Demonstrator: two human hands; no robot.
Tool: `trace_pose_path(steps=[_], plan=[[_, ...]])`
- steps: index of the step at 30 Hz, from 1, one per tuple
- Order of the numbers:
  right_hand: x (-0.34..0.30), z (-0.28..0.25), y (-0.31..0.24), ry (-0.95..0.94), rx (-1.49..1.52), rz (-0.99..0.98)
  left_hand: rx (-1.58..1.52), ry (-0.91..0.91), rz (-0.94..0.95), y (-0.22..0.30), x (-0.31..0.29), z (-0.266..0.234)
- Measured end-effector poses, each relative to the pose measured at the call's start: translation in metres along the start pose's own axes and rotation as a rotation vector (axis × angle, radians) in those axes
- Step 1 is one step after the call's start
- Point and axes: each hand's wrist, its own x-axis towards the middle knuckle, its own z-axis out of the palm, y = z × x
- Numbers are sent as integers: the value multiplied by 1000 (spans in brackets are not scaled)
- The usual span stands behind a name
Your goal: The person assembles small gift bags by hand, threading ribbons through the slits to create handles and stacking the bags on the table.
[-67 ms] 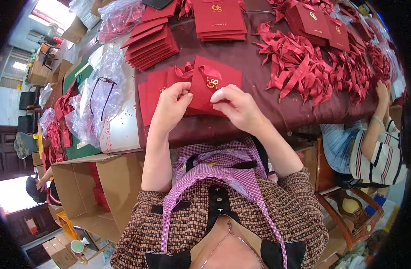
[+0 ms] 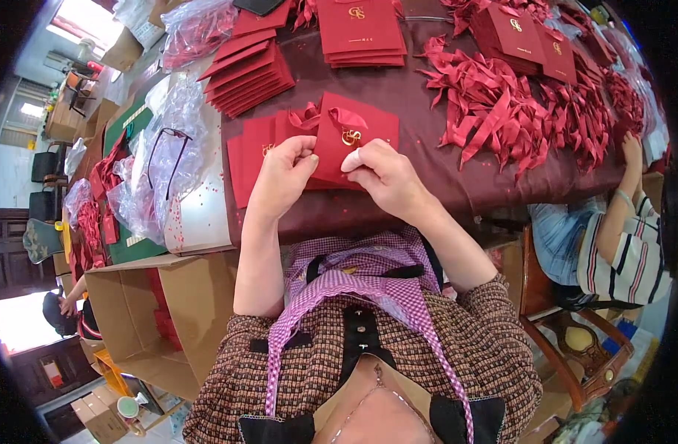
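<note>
Right in the middle, between both hands: a flat, deep-red card pouch with a gold emblem [image 2: 330,157], lying at a slight slant on a fan of matching red pouches [image 2: 251,159] near the table's front edge. Seemingly partway through this one, with a glossy red satin ribbon [image 2: 348,118] already across its upper front, but impossible to say whether fastened. Plenty left, judging by all that loose ribbon about. Smooth-faced, crisp-edged, looking unmarked. Now to the left hand [image 2: 291,169]: curled in at the pouch's left side, thumb close to the fingers, too tight to tell if pinching anything. At the right hand [image 2: 387,174]: half curled, thumb and fingertips close, white covering on one tip, again hard to tell of any hold. Farther out, neat red pouch stacks [image 2: 362,37] behind, and off right, a tangled heap of red satin ribbons [image 2: 490,111] on shiny maroon cloth [image 2: 420,166]. Beyond that, a co-worker's hand [image 2: 632,152] by more ribbon.
</note>
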Motion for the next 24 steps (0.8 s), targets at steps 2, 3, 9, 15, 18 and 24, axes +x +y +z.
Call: trace_pose_path(steps=[2,3,9,15,18,24], plan=[[1,6,3,34,-84,-22,-13,-18,13,8,-3,2],[1,8,5,33,-83,-21,-13,-18,12,9,-3,2],[4,16,5,117,-217,-31,-60,-34,-21,6,-4,1],[8,18,3,164,-303,-99,-84,-43,-13,14,-4,4],[9,20,1,173,-409,-138,-89,-35,-14,13,-4,5],[10,19,0,184,-391,-136,-116,-31,-18,10,-4,5]])
